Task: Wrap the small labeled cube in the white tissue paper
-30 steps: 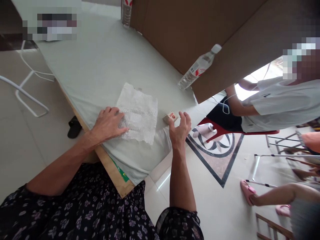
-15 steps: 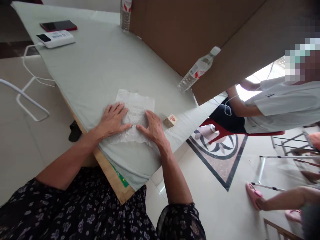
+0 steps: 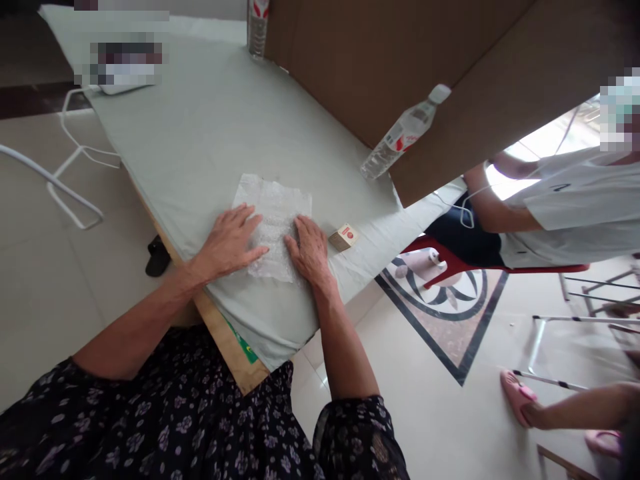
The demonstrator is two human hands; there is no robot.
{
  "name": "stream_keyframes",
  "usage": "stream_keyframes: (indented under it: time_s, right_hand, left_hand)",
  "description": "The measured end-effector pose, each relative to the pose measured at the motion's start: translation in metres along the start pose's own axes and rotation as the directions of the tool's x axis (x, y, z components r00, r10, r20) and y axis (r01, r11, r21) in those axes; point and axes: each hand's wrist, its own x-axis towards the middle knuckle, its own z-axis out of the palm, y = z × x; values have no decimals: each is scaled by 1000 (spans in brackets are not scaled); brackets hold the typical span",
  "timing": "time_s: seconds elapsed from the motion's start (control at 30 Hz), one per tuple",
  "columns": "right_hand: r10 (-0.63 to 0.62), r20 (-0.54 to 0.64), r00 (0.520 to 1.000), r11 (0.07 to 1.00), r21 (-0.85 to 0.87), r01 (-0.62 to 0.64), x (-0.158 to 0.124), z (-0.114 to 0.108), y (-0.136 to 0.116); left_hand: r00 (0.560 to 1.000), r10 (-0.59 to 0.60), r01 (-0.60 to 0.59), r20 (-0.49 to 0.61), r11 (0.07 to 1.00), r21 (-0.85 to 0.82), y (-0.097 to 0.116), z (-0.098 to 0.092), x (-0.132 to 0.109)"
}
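A sheet of bubble wrap (image 3: 275,227), clear and wrinkled, lies flat on the cloth-covered table (image 3: 200,133) near its front corner. My left hand (image 3: 233,237) rests on the sheet's left side, fingers stretched out and thumb pointing inward. On the right side lies my right hand (image 3: 310,250), its fingers spread over the edge of the wrap. Both palms face down and neither hand grips anything. Just right of my right hand sits a small cardboard box (image 3: 343,237) with a red mark on it.
A clear plastic bottle (image 3: 405,133) stands beside a large brown cardboard panel (image 3: 390,67); another bottle (image 3: 257,30) stands farther back. A white device with a cable (image 3: 130,85) lies at the far left. A person in a white shirt (image 3: 575,200) sits on the right.
My hands have moved slightly apart, and more of the bubble wrap's middle shows between them. The whole view has shifted a little.
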Motion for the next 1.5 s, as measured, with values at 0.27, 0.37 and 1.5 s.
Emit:
stream_keyframes:
  time_s: [0.27, 0.37, 1.5]
  right_hand:
    - [0, -48, 999, 1000, 31, 1, 1, 7, 0]
    - [-6, -201, 980, 1000, 14, 9, -4, 1, 1]
    - [-90, -31, 995, 902, 421, 95, 4, 11, -22]
  left_hand:
    - [992, 0, -3, 124, 1000, 27, -7, 15, -7]
    - [994, 1, -3, 110, 1000, 16, -9, 16, -7]
    - [999, -33, 37, 31, 991, -126, -2, 9, -5]
